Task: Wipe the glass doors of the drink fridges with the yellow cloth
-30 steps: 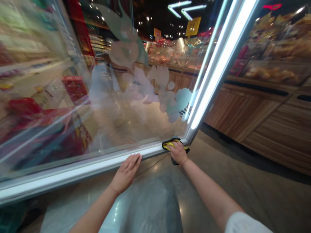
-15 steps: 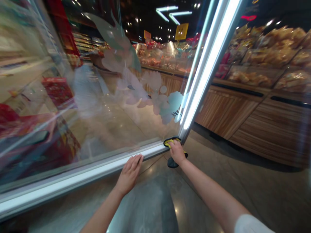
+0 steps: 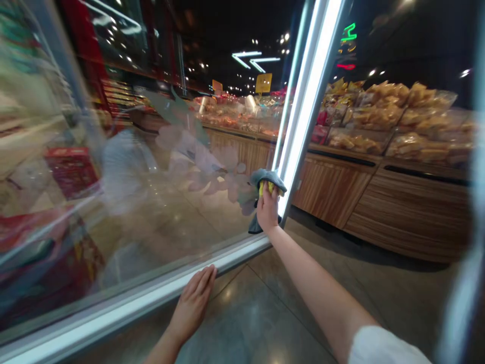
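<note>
My right hand (image 3: 268,210) is closed on a grey and yellow cleaning cloth (image 3: 267,177), pressing it to the glass pane (image 3: 182,207) near its lower right corner. One flap of the cloth hangs down below the fingers. Right beside the cloth runs a brightly lit upright strip (image 3: 303,106) along the pane's edge. My left hand (image 3: 194,301) lies with stretched fingers on the pale ledge (image 3: 125,306) along the bottom of the pane, and holds nothing. A faded flower-shaped decal (image 3: 204,167) covers part of the glass, just left of the cloth.
To the right stands a wooden counter (image 3: 409,207) with bagged goods (image 3: 386,108) heaped on top. Through or in the glass, a blurred person (image 3: 127,167) and a red box (image 3: 71,172) show at left. Grey floor (image 3: 261,313) lies below the ledge.
My right hand has moved the cloth up from the bottom corner onto the glass beside the lit strip. My left hand stays on the ledge. The view has shifted.
</note>
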Tool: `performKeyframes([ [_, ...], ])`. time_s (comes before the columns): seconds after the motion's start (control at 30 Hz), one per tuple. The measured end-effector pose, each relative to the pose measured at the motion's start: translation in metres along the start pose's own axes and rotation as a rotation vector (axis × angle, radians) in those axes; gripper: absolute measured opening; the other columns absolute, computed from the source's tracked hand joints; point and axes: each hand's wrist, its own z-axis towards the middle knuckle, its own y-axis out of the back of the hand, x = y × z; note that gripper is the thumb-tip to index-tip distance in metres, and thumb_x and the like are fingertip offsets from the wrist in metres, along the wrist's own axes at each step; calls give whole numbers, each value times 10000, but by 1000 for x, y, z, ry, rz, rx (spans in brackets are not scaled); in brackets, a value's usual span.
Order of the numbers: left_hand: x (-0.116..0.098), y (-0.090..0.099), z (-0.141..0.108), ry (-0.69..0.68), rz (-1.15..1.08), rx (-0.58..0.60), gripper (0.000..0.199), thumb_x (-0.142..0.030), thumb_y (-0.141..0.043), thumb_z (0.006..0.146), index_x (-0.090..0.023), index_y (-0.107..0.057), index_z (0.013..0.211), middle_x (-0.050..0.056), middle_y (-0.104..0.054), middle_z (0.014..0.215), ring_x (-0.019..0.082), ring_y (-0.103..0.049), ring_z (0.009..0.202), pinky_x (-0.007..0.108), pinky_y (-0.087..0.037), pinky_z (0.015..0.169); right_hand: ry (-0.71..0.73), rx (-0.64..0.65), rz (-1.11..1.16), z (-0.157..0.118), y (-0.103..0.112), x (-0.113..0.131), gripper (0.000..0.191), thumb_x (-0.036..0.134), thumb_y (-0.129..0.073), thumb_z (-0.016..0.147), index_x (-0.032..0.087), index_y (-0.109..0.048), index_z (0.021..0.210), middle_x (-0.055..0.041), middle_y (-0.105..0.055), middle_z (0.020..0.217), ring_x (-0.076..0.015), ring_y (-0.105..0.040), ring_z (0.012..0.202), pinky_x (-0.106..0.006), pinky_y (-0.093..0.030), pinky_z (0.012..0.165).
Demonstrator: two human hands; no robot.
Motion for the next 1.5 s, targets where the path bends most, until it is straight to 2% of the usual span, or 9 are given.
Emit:
performKeyframes([
  [0.1,-4,1,2,50,-1,-20,877,-38,-408,802,-194,-108,1611,85,-607,1412,227,-590,1247,355,-403,1111,-151,1,33,-9,-21,-3,618,204,-317,925,133,-376,1536,-214,-394,1533,-340,-359,1425,-527,-379,1107],
  [0.33,-16,0,11,134,30,-17,852,-88,-427,848,-209,-76,1615,108,-616,1383,260,-598,1230,414,-423,1092,-352,240,97,-131,-53,-37,580,160,-336,908,105,-467,1471,-239,-507,1439,-315,-464,1372,-509,-407,1096],
  [0.43,-17,-2,15,166,36,-32,842,-97,-426,865,-220,-65,1615,113,-612,1382,271,-595,1231,430,-441,1070,-355,233,134,-141,-55,-32,573,162,-325,916,109,-473,1467,-242,-526,1421,-308,-489,1350,-499,-438,1069],
  [0.53,-15,-3,15,171,39,-35,859,-98,-436,851,-216,-62,1615,115,-599,1396,278,-584,1246,434,-449,1064,-271,150,195,-94,-47,-14,569,190,-299,941,121,-459,1483,-234,-516,1431,-302,-456,1377,-494,-428,1083],
  [0.73,-14,-3,12,139,91,-30,845,-112,-436,850,-175,-80,1613,121,-616,1374,261,-582,1247,409,-404,1099,-57,-78,168,73,-3,30,611,196,-320,943,169,-349,1553,-165,-392,1554,-287,-316,1466,-492,-362,1145],
  [0.83,-19,-2,14,147,124,-47,847,-140,-444,856,-163,-65,1613,129,-629,1354,266,-588,1227,408,-371,1109,-1,-125,146,106,9,35,591,237,-325,965,211,-348,1555,-136,-372,1569,-297,-286,1476,-533,-323,1163],
  [0.93,-26,0,18,182,130,-42,867,-155,-457,846,-176,-54,1614,123,-634,1346,264,-584,1224,403,-333,1127,21,-92,166,76,4,21,546,261,-309,982,185,-440,1506,-163,-428,1515,-307,-325,1450,-519,-352,1147],
  [1.2,-37,2,18,272,10,-7,898,-227,-532,821,-197,-107,1612,125,-603,1396,274,-552,1268,419,-277,1176,-123,134,187,-104,-29,-46,575,70,-370,851,182,-625,1354,-171,-622,1280,-295,-560,1228,-471,-480,1026],
  [1.5,-26,-11,10,265,122,10,852,-210,-511,796,-203,-205,1591,119,-629,1353,281,-572,1221,431,-326,1126,30,-84,245,-81,36,-61,443,152,-449,879,220,-719,1223,-146,-660,1208,-283,-580,1178,-472,-491,1022],
])
